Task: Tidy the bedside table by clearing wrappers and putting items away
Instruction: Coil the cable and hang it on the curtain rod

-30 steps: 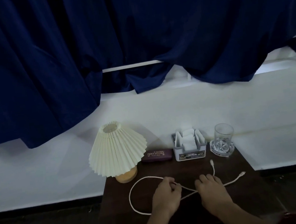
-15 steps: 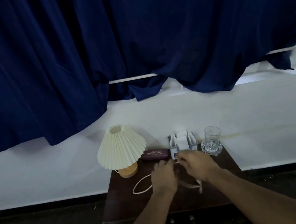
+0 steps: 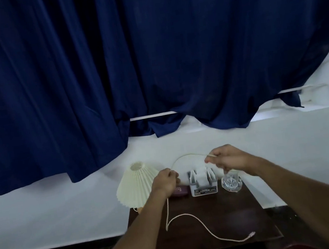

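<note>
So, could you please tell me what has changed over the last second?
The left hand and right hand raised the thin white cable from the dark wooden table; a span arcs between them, the rest trails down. Pleated cream lamp, maroon case, white organiser, clear glass stayed.

Both bare arms stretched forward from the bottom of the view. The left arm (image 3: 136, 232) ran up and a little to the right. The left hand (image 3: 165, 181) was curled like a loose fist, its back facing up, and it gripped a thin white cord (image 3: 188, 154). The right arm (image 3: 304, 189) came in from the lower right and stretched out farther. The right hand (image 3: 226, 159) was a bit higher than the left, with fingers bent, pinching the same cord at its fingertips. The two hands were apart, and the cord made an arch between them.
</note>
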Motion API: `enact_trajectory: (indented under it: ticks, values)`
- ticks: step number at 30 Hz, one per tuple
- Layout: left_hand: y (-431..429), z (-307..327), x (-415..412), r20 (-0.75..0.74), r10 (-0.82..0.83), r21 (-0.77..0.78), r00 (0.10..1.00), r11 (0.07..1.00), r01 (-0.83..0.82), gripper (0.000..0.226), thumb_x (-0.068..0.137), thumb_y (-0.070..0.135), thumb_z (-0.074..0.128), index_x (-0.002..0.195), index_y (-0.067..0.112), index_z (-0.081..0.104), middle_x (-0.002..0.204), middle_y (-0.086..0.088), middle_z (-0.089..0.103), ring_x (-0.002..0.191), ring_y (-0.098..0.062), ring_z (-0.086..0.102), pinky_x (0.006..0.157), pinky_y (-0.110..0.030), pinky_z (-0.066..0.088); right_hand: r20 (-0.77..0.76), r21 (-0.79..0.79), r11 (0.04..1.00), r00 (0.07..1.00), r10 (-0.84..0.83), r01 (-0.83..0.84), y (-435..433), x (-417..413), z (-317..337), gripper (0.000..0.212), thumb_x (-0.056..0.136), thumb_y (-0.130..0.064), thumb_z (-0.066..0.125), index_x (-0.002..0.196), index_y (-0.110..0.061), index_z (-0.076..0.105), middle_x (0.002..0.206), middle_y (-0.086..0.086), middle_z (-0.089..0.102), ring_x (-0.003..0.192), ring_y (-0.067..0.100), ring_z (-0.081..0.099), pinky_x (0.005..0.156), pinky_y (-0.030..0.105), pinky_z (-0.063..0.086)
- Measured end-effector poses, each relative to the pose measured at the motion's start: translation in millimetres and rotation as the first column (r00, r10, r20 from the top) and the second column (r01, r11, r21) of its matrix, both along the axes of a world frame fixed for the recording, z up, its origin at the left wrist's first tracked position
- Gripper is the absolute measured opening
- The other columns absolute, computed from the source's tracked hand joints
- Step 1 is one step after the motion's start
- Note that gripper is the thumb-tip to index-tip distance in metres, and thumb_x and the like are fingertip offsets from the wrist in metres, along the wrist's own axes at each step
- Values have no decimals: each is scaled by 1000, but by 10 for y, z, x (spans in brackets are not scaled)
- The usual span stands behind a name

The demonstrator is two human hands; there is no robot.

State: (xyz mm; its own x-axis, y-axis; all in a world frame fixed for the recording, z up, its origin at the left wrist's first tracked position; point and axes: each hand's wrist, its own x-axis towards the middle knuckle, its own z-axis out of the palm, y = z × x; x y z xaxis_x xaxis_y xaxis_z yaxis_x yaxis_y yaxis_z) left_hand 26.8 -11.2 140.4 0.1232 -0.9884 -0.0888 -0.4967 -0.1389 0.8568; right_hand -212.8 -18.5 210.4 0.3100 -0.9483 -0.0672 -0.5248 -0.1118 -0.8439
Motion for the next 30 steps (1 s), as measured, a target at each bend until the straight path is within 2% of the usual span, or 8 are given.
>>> enact_trajectory:
  ticks: [3, 8, 13, 16, 21, 25, 27, 30]
  values:
    - [87, 248, -15, 155, -166, 71, 974, 985, 156, 39, 97, 27, 57, 134, 14, 58, 127, -7, 67, 114, -26, 63, 98, -34, 50, 61, -37, 999, 998, -31, 33, 2, 126, 413, 15, 89, -25, 70, 89, -12, 78, 54, -17, 50, 62, 8, 45, 56, 23, 36]
    - [156, 867, -176, -90, -240, -111, 967, 967, 230, 51, 96, 34, 61, 143, 19, 47, 128, -2, 65, 114, -15, 60, 93, -26, 42, -613, -474, 841, 784, -102, -261, 32, 489, 825, 20, 87, -26, 57, 85, -29, 76, 78, -14, 68, 84, 11, 57, 63, 27, 40]
    - [201, 1212, -270, -284, -256, -239, 924, 952, 190, 29, 109, 24, 36, 106, 10, 60, 86, -5, 72, 82, -18, 68, 78, -31, 50, -233, -618, 786, 953, -196, 11, -40, 639, 829, 49, 84, -33, 69, 131, -31, 54, 110, -7, 64, 98, 14, 59, 80, 28, 44]
    - [181, 1295, -248, -461, -150, -214, 875, 975, 54, 25, 108, 20, 37, 104, 12, 61, 87, -4, 75, 85, -21, 71, 83, -34, 56, 208, -117, 963, 954, -215, 243, -23, 631, 756, 103, 73, -62, 77, 155, -32, 23, 139, -6, 54, 123, 18, 54, 105, 38, 44]
    - [45, 1432, -269, -612, -69, -153, 788, 988, -32, 9, 102, 13, 51, 108, 12, 58, 109, -8, 76, 104, -20, 69, 94, -36, 55, 274, 251, 942, 950, 152, -223, 154, 725, 515, 52, 99, -59, 45, 122, -17, 65, 94, 3, 73, 90, 19, 70, 104, 50, 50]
    - [-18, 1410, -227, -78, 174, -302, 982, 935, -189, 70, 97, 24, 55, 154, 8, 17, 152, -18, 38, 133, -37, 45, 110, -44, 37, 103, 40, 981, 978, 182, -187, 153, 773, 608, 45, 103, -44, 47, 90, -8, 71, 57, -3, 39, 56, 12, 42, 76, 39, 59]
    - [-28, 1328, -153, 318, 368, -492, 874, 852, -180, 94, 96, 35, 54, 158, 6, -11, 166, -22, -9, 154, -40, -5, 124, -50, 5, 1, -67, 982, 984, 178, -178, 147, 740, 738, 45, 103, -46, 47, 81, -14, 69, 59, -2, 37, 56, 10, 39, 65, 31, 51]
    - [-14, 1340, -105, 522, 358, -586, 774, 810, 21, 69, 100, 56, 34, 158, 21, 23, 168, -16, -1, 154, -32, -14, 121, -51, -13, -16, -170, 976, 991, 135, -136, 76, 647, 878, 41, 103, -40, 51, 77, -14, 70, 59, -11, 50, 52, 7, 42, 59, 26, 45]
